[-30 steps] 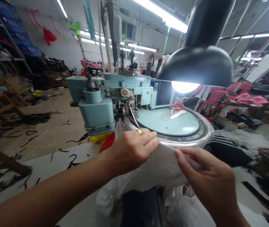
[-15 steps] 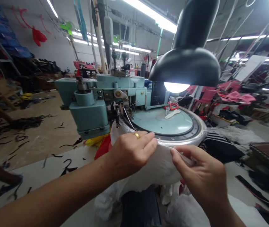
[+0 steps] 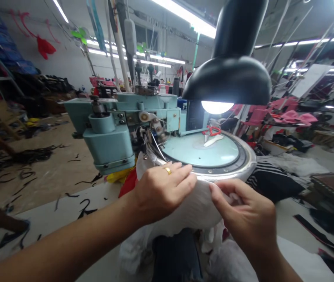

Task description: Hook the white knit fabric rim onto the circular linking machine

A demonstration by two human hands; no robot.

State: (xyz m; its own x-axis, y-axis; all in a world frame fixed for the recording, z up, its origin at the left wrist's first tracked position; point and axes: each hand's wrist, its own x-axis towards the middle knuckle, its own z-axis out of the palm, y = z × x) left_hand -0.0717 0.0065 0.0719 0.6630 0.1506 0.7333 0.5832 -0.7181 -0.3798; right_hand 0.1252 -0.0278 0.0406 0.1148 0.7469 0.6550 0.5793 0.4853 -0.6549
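Far to the left of the fingers, black fabric strips point(image 3: 85, 207) lie scattered across a white table point(image 3: 48, 235) and the floor beyond, blurred at the frame's edge.

The person's left hand point(image 3: 162, 192), wearing a gold ring point(image 3: 167, 170), comes in from the lower left. Its fingers point(image 3: 181, 174) are curled and hold a white knit fabric point(image 3: 196, 207) against the silver rim point(image 3: 222, 176) of a pale teal circular linking machine point(image 3: 108, 137). The machine's head stands just beyond these fingertips, and its needle area is a dark tangle of threads and small parts, too cluttered to make out. Yellow and red cloth point(image 3: 127, 180) bunches beneath the head, partly hidden by the hand.

The fabric runs between the two hands and droops toward the person. The fingers cover the place where it meets the rim, so any points or stitches there are hidden.

The right hand point(image 3: 249, 213) sits just beside the left, its thumb and forefinger point(image 3: 221, 188) pinching the fabric's edge near the rim. Beyond these fingers, red-handled scissors point(image 3: 212, 131) lie on the teal dial under a black lamp point(image 3: 228, 74). Further right are striped black-and-white cloth point(image 3: 269, 182) and, in the distance, pink garments point(image 3: 290, 115), cut up by clutter.
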